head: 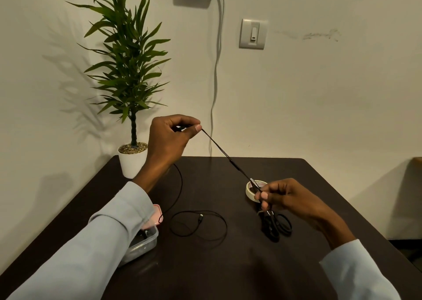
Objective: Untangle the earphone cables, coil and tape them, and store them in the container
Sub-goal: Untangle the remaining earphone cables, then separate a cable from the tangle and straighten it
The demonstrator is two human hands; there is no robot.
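My left hand (170, 137) and right hand (277, 195) each pinch the cable (219, 150), stretched taut above the tabletop (228, 265); its tail lies looped below. Coiling, taping and storing in the container (143, 242) remain.

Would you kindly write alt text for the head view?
Left hand and right hand pinch a black earphone cable taut above a dark table; slack loops lie below, with tape roll, scissors and container.
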